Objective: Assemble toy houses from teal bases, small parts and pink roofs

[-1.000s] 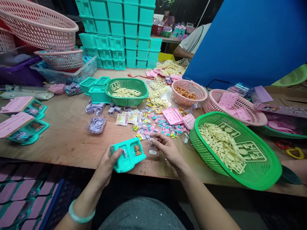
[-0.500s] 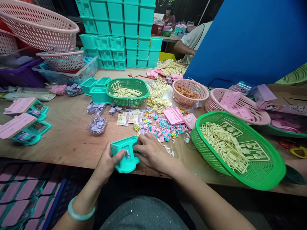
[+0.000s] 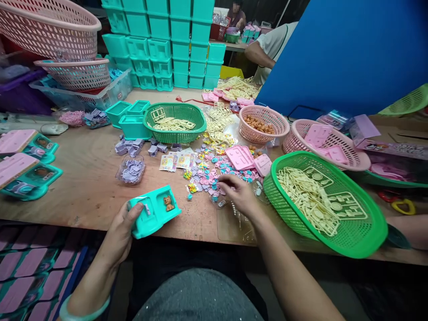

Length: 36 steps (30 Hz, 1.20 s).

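Note:
My left hand (image 3: 122, 232) grips a teal plastic toy case (image 3: 147, 218) at its left end, with the thumb over the front. A small brown animal figure (image 3: 168, 203) sits in the case's right-hand recess, and a small pale lilac piece (image 3: 147, 209) shows on its face. Above the near edge of a heap of small pink, blue and yellow pieces (image 3: 210, 174) is my right hand (image 3: 239, 194). Its fingers are bent and slightly apart, with nothing visible in them. Close by lie pink molded panels (image 3: 240, 157) and a clear plastic sheet (image 3: 230, 227).
A green basket (image 3: 368, 243) of cream pieces stands at right, a pink basket (image 3: 264, 138) of brown figures behind. A tub of lilac pieces (image 3: 131, 171) and finished-looking cases (image 3: 30, 174) are at left. Teal boxes (image 3: 160, 49) are stacked at the back. A co-worker's arm (image 3: 261, 53) shows beyond.
My right hand has left the case and moved right, over the small pieces. My left hand has shifted left with the case and turned it, so the brown figure shows.

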{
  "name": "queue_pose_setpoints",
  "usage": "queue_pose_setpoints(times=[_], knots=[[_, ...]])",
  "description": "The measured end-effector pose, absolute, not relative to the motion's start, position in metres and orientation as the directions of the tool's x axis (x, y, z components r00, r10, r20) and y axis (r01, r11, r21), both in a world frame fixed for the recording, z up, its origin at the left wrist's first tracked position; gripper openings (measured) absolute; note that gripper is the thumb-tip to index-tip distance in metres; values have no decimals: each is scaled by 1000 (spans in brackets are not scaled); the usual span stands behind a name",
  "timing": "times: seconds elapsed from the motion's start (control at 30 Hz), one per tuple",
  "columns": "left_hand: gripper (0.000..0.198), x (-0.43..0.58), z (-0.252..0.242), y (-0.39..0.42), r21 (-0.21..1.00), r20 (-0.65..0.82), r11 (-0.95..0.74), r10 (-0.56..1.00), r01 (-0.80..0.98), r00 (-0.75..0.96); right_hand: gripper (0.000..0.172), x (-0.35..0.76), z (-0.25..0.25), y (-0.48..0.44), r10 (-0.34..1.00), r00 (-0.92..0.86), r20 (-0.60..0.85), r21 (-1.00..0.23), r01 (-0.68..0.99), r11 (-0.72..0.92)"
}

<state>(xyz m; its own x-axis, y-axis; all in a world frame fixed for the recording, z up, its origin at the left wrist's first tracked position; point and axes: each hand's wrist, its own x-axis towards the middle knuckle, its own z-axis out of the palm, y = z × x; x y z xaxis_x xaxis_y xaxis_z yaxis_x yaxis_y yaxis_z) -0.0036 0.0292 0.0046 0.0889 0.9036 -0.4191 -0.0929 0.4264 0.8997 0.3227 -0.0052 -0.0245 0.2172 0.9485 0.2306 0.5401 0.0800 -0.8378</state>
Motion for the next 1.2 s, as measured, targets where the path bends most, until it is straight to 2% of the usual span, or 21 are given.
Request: queue_pose_setpoints(times=[0.07,0.2,0.3,0.37,0.4,0.43,0.5,0.57,0.6,0.67,0.73,0.77,0.83,1.0,1.2], knots=[[64,0,3,27,894,-430,440,896,-89,111,17,343,-25,-25,918,314,242,-779,627,-10],[66,13,-3,28,892,-430,446,887,-71,166,20,329,-34,-52,945,190,266,-576,817,-2],[65,19,-6,28,904,-407,424,893,-56,193,26,296,-44,-51,947,167,275,-343,937,-65],[62,19,-6,26,914,-391,405,899,-33,199,20,286,-45,-46,949,173,263,-216,969,-117],[62,19,-5,25,919,-382,393,903,-22,195,15,285,-45,-44,948,181,264,-190,973,-132],[62,19,-4,23,925,-372,381,909,-12,188,13,287,-43,-43,941,192,278,-196,971,-141],[64,19,-2,20,933,-357,361,919,10,168,18,294,-35,-43,902,243,357,-297,945,-137],[65,21,0,18,940,-340,338,926,41,161,20,296,-25,-45,837,340,429,-506,858,-90],[65,22,1,18,943,-332,326,929,58,167,20,293,-20,-45,819,393,417,-636,771,-47],[63,24,4,18,950,-312,300,932,89,183,22,278,-14,-44,855,432,288,-863,505,36],[62,25,5,19,953,-301,284,933,110,196,26,256,-12,-41,926,356,126,-972,229,44],[61,25,6,20,953,-297,278,934,119,200,27,245,-13,-39,947,314,72,-990,141,29],[61,25,6,20,954,-293,271,934,130,204,29,230,-17,-36,958,287,25,-997,81,2],[62,25,8,18,953,-297,277,935,124,196,30,226,-21,-34,939,342,39,-988,154,-15],[64,27,9,18,948,-306,283,935,144,179,31,229,-12,-32,944,323,70,-955,295,-31]])
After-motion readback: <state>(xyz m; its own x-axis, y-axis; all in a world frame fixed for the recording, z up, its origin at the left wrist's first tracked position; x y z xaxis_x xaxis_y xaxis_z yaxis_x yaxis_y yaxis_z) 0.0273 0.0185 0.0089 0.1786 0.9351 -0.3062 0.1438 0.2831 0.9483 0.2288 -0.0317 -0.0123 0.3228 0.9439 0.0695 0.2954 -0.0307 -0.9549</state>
